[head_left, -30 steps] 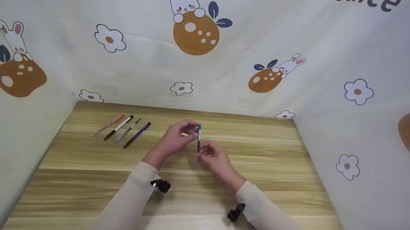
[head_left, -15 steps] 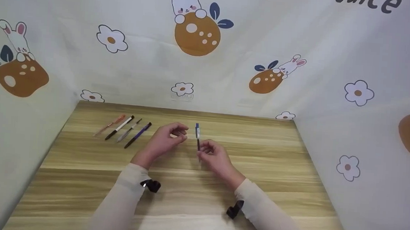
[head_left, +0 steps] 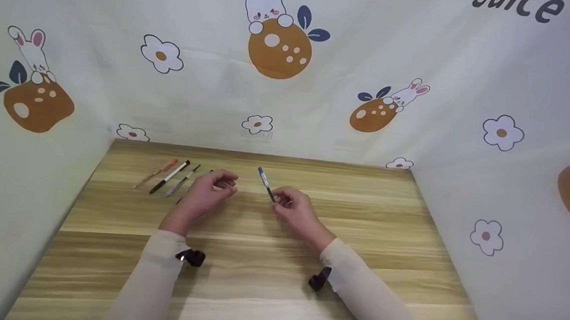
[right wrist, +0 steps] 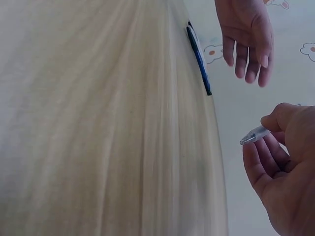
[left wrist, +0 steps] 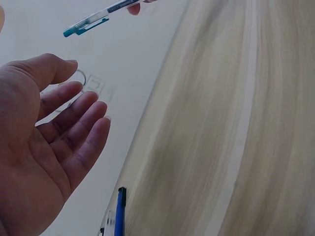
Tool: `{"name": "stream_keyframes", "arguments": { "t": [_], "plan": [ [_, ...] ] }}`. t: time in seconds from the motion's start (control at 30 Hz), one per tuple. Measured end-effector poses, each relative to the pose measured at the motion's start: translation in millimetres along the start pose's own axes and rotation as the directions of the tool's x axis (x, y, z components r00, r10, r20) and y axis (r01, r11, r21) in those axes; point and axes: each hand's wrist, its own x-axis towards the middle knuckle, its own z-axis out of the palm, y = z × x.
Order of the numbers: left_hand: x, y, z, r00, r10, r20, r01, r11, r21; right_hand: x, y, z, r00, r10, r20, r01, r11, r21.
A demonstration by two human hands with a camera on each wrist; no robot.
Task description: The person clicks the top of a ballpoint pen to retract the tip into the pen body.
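My right hand (head_left: 297,212) pinches a clear pen with a blue clip end (head_left: 264,177) between thumb and fingers. In the head view the pen leans up and to the left; its clear tip (right wrist: 255,134) pokes out past the fingers in the right wrist view. My left hand (head_left: 207,194) holds nothing, its fingers relaxed and loosely bent, apart from the pen. It hovers over a blue pen (left wrist: 120,211) and hides most of it in the head view. The left wrist view shows the left palm (left wrist: 34,147) with the held pen's teal end beyond it.
Beside the left hand lie an orange pen (head_left: 156,173), a white-and-black pen (head_left: 170,177) and a clear grey pen (head_left: 183,180), slanted in a row with the blue one. A wood-grain table (head_left: 342,199) meets printed cloth walls (head_left: 316,137) at the back and sides.
My left hand has let go of the pen and moved left toward the row of pens. The pen in my right hand has tilted from upright to leaning left.
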Motion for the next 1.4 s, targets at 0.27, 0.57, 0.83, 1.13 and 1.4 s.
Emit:
{"name": "stream_keyframes", "arguments": {
  "t": [0.27, 0.57, 0.83, 1.13, 1.4],
  "plan": [
    [-7.9, -10.4, -19.7, 0.999, -0.021, -0.029, 0.021, 1.0, 0.013, 18.9, 5.9, -0.2, 0.998, -0.059, 0.039, 0.063, 0.991, -0.118],
    [-14.3, -13.2, -30.3, 0.997, -0.055, -0.048, 0.055, 0.998, -0.008, 37.7, 12.9, -0.5, 0.991, -0.078, 0.113, 0.094, 0.984, -0.151],
    [-19.1, -18.2, -37.5, 0.996, -0.046, -0.073, 0.044, 0.998, -0.034, 53.5, 21.4, -2.8, 0.982, -0.055, 0.179, 0.094, 0.972, -0.217],
    [-25.4, -21.9, -49.3, 0.994, -0.072, -0.086, 0.068, 0.996, -0.058, 73.5, 24.9, -1.7, 0.977, -0.049, 0.206, 0.115, 0.939, -0.324],
    [-26.4, -24.7, -54.6, 0.993, -0.074, -0.092, 0.071, 0.997, -0.034, 81.9, 28.8, 6.4, 0.981, -0.005, 0.196, 0.073, 0.936, -0.344]
  ]
}}
